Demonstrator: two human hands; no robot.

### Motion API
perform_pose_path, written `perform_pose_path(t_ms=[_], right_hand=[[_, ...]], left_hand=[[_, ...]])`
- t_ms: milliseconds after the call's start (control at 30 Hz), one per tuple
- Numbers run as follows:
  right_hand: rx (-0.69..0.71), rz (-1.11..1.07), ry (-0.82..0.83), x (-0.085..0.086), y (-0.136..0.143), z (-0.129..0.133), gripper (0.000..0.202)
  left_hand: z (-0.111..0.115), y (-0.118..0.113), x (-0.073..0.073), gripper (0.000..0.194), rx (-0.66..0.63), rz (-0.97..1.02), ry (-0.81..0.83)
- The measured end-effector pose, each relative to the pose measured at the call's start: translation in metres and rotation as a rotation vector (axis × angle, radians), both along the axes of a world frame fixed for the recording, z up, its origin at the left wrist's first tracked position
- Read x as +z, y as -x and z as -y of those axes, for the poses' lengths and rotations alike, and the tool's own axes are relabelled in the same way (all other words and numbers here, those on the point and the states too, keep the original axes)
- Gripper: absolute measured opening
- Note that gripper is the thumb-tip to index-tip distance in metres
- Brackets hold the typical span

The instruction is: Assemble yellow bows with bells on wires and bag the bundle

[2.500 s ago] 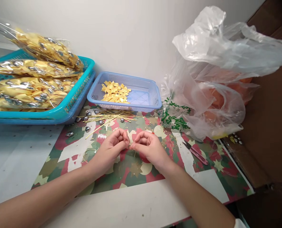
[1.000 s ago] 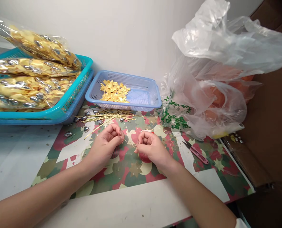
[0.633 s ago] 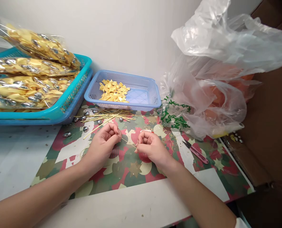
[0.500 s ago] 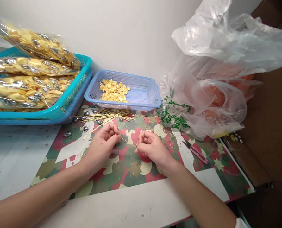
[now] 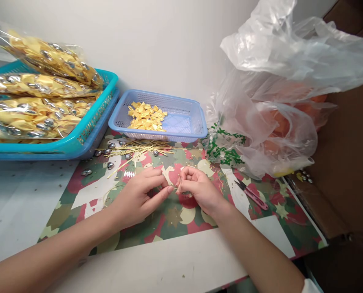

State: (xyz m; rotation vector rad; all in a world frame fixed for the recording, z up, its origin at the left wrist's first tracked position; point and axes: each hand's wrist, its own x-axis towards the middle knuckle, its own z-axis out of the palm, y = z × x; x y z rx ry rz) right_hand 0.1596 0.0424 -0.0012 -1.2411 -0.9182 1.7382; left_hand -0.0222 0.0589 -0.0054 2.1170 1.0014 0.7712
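My right hand (image 5: 201,191) is closed in a pinch around a thin gold twist tie (image 5: 174,189), just above the patterned table cover. My left hand (image 5: 147,189) meets it from the left, thumb and fingertips closed on the other end of the tie. A small gap separates the two hands. Behind them lies a loose bundle of gold twist ties (image 5: 144,147), with several shiny silver beads (image 5: 110,165) scattered around it. The tie's ends are mostly hidden by my fingers.
A blue basket (image 5: 184,136) holds yellow ribbon pieces (image 5: 146,116). At left, a turquoise basket (image 5: 86,128) carries clear bags of yellow ribbon and silver beads (image 5: 31,118). Pink-handled snips (image 5: 253,197) lie at right, before a translucent plastic bag (image 5: 260,122).
My left hand has moved right and turned palm-down, closing the distance to my right hand. The stretch of tie between them is shorter. My right hand has barely shifted.
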Motion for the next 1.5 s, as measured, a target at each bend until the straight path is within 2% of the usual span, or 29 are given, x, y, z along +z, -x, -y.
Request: perform_pose_path(t_ms=[67,267,433,567,700,767,833,933,1000,1067,1233,1500], right_hand=[[0.003,-0.016,0.01,0.0,-0.001,-0.001,0.018],[0.019,-0.012,-0.005,-0.002,-0.001,-0.001,0.017],[0.005,-0.023,0.008,-0.001,0.0,-0.001,0.017],[-0.016,-0.032,0.027,-0.002,0.0,-0.002,0.017],[-0.04,-0.091,0.057,0.0,-0.001,-0.002,0.022],[-0.082,-0.145,0.066,0.002,0.0,-0.002,0.025],[-0.135,-0.211,0.059,0.004,0.002,-0.001,0.028],[-0.168,-0.297,0.074,0.008,0.005,0.002,0.029],[-0.173,-0.324,0.101,0.009,0.007,0.004,0.03],[-0.179,-0.329,0.118,0.01,0.009,0.005,0.031],[-0.202,-0.322,0.097,0.008,0.013,0.005,0.031],[-0.215,-0.315,0.06,0.005,0.017,0.006,0.03]], left_hand=[[-0.001,0.0,0.0,0.036,-0.006,0.01,-0.012],[-0.002,-0.002,0.0,0.036,-0.003,0.03,-0.041],[-0.002,-0.004,-0.001,0.039,0.077,0.001,-0.032],[-0.003,-0.002,-0.005,0.036,0.093,-0.028,-0.021],[0.0,0.0,-0.005,0.007,0.307,0.102,-0.2],[0.006,-0.001,-0.003,0.008,0.343,0.191,-0.24],[0.013,-0.005,0.0,0.007,0.23,0.221,-0.056],[0.022,-0.012,0.001,0.015,0.065,0.219,0.459],[0.025,-0.016,0.0,0.02,0.05,0.261,0.711],[0.024,-0.018,-0.001,0.026,0.056,0.324,0.849],[0.02,-0.02,-0.006,0.027,0.078,0.497,0.982],[0.019,-0.023,-0.009,0.026,0.125,0.56,0.989]])
